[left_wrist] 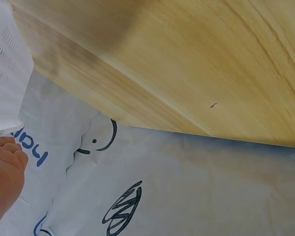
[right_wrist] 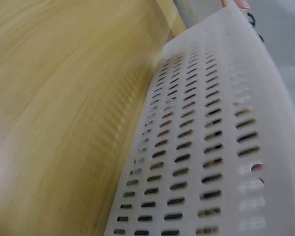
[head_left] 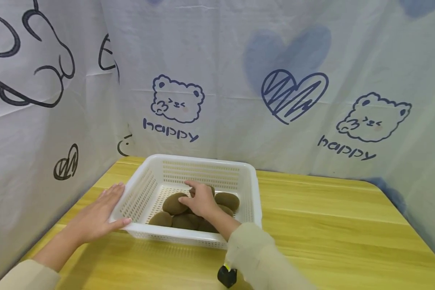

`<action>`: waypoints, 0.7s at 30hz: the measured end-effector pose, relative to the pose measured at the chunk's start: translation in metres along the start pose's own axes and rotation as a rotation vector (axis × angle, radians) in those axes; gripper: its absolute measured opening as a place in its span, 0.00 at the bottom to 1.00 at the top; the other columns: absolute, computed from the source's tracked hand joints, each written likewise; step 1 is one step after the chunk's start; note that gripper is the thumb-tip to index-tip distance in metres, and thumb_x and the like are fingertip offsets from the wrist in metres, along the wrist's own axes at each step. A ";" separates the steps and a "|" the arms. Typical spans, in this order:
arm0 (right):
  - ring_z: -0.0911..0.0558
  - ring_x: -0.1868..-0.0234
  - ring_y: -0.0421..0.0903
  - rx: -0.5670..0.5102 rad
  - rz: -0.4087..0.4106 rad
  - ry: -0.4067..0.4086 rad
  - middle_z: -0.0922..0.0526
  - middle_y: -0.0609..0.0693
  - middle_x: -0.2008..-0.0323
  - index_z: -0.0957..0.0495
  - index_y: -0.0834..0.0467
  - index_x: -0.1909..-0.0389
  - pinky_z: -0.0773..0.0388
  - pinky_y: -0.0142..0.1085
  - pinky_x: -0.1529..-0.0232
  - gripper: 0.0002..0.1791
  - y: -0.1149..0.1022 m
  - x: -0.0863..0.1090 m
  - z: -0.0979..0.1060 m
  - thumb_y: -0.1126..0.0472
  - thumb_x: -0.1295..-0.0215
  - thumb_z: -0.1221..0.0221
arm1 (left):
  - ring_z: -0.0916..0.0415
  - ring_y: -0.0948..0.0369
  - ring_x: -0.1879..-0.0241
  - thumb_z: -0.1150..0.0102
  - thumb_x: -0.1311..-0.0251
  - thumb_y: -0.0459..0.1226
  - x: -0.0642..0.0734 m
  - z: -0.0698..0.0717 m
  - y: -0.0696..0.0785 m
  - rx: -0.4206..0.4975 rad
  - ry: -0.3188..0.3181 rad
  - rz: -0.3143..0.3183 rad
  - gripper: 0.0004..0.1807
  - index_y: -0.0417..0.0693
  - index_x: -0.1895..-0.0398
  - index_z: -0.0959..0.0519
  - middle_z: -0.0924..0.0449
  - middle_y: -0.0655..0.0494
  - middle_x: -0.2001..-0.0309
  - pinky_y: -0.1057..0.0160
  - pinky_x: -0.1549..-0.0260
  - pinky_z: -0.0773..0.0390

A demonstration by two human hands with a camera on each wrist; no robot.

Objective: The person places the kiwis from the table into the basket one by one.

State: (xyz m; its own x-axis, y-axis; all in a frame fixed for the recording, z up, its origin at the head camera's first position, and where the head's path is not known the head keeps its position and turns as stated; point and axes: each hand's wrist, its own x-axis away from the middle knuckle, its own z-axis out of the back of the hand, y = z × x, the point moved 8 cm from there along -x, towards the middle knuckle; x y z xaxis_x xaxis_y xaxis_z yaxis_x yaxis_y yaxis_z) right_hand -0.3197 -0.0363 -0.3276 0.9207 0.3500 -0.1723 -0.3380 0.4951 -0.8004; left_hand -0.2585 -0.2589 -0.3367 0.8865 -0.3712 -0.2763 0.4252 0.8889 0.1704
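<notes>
A white plastic basket with slotted walls stands on the table, with several brown kiwis lying in its front and right parts. My right hand reaches in over the front wall, above the fruit. Its thumb and index finger are spread apart, the thumb by the left kiwi and the index finger over one farther back; the other fingers and part of the fruit are hidden. My left hand rests against the basket's left side, fingers along the wall and thumb on the front corner. The left wrist view shows this hand beside the rim.
The wood-grain table extends to the right of the basket and in front of it. White cloth with printed drawings hangs behind and at the sides. A small black object sits by the right sleeve.
</notes>
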 end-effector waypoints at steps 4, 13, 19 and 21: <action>0.21 0.50 0.57 0.015 0.025 -0.003 0.21 0.63 0.50 0.29 0.64 0.42 0.23 0.45 0.47 0.25 0.003 0.006 0.015 0.62 0.41 0.39 | 0.53 0.38 0.31 0.47 0.43 0.54 -0.001 0.000 0.002 0.003 -0.013 -0.001 0.49 0.30 0.30 0.54 0.52 0.31 0.31 0.85 0.41 0.79; 0.22 0.49 0.54 0.115 0.145 0.066 0.24 0.60 0.44 0.28 0.64 0.42 0.23 0.44 0.48 0.24 0.006 0.039 0.064 0.60 0.38 0.42 | 0.66 0.39 0.28 0.55 0.35 0.51 -0.002 -0.001 -0.003 0.140 -0.077 0.049 0.44 0.33 0.29 0.61 0.64 0.32 0.28 0.63 0.31 0.80; 0.28 0.41 0.58 0.258 0.289 0.173 0.23 0.60 0.44 0.27 0.65 0.44 0.30 0.52 0.40 0.24 0.007 0.069 0.093 0.60 0.41 0.40 | 0.59 0.38 0.29 0.51 0.37 0.49 -0.002 0.008 -0.001 0.138 0.004 0.023 0.42 0.33 0.29 0.54 0.56 0.31 0.29 0.58 0.28 0.74; 0.28 0.41 0.58 0.329 0.329 0.214 0.23 0.59 0.45 0.27 0.65 0.45 0.30 0.53 0.41 0.24 0.008 0.079 0.101 0.59 0.41 0.40 | 0.56 0.38 0.30 0.50 0.37 0.48 -0.003 0.013 0.002 0.115 0.046 0.006 0.41 0.34 0.30 0.51 0.53 0.32 0.30 0.61 0.28 0.72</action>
State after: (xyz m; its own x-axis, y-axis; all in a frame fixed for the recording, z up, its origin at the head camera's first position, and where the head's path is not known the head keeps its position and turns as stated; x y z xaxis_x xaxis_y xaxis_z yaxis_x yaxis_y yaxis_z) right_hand -0.2689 0.0755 -0.2893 0.7628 0.3763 -0.5259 -0.6287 0.6218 -0.4669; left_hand -0.2580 -0.2590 -0.3236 0.8809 -0.3507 -0.3178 0.4404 0.8533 0.2790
